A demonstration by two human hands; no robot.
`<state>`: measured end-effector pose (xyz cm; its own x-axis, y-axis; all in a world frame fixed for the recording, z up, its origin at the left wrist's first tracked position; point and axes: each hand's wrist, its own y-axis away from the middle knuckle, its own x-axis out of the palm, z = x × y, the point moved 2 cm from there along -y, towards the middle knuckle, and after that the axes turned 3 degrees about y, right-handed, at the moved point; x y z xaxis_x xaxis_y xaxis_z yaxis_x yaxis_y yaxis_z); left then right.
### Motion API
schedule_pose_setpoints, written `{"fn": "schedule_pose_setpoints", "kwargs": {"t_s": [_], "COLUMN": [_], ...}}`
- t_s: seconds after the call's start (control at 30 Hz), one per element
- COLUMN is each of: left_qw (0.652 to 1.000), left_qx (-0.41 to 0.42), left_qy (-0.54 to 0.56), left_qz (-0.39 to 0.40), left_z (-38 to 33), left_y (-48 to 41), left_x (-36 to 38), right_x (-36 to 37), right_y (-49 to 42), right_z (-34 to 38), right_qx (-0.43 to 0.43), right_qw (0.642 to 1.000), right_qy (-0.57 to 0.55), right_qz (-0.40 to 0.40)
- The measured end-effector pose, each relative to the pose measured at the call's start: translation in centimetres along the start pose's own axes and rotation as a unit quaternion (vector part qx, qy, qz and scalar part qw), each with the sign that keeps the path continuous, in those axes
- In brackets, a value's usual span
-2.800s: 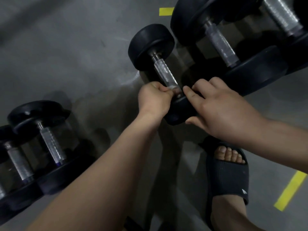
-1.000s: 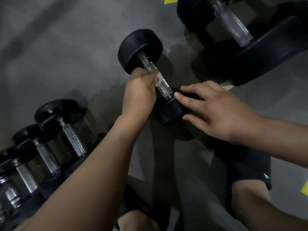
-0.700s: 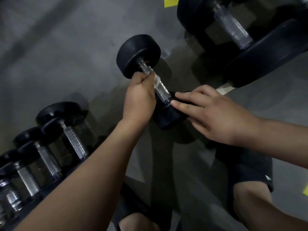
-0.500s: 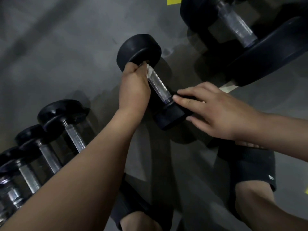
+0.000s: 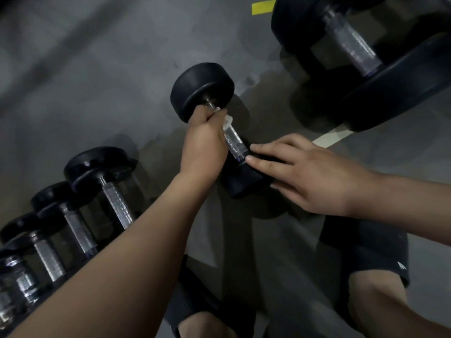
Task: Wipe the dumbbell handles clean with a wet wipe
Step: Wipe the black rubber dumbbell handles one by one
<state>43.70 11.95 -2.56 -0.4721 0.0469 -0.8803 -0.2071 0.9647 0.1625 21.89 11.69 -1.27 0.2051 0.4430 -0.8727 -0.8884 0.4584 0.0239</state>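
Note:
A small black dumbbell (image 5: pixel 202 87) lies on the grey floor in the middle of the head view. Its metal handle (image 5: pixel 234 140) runs between the far head and the near head (image 5: pixel 240 180). My left hand (image 5: pixel 203 145) grips the far end of the handle, with a white wet wipe (image 5: pixel 227 119) bunched between fingers and bar. My right hand (image 5: pixel 307 173) rests on the near head with straight fingers, holding it down.
A row of several small dumbbells (image 5: pixel 97 172) lies at the lower left. Large dumbbells (image 5: pixel 353 45) lie at the top right. Yellow tape marks (image 5: pixel 263 7) are on the floor. My knees and dark shorts (image 5: pixel 361 254) fill the bottom.
My left hand slid the wipe from the near end of the handle up to the far end by the far head. My right hand stayed on the near head.

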Motion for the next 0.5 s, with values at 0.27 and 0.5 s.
{"fn": "schedule_pose_setpoints", "kwargs": {"t_s": [0.27, 0.5], "left_qw": [0.998, 0.999], "left_qx": [-0.048, 0.008], "left_qy": [-0.017, -0.037], "left_qz": [-0.031, 0.032], "left_z": [2.2, 2.0], "left_y": [0.0, 1.9], "left_x": [-1.2, -1.4], "right_x": [0.7, 0.8], "right_y": [-1.1, -1.3], "right_z": [1.4, 2.0], "right_qx": [0.018, 0.021], "right_qw": [1.0, 1.0], "right_qy": [0.002, 0.016], "right_qz": [-0.004, -0.002]}}
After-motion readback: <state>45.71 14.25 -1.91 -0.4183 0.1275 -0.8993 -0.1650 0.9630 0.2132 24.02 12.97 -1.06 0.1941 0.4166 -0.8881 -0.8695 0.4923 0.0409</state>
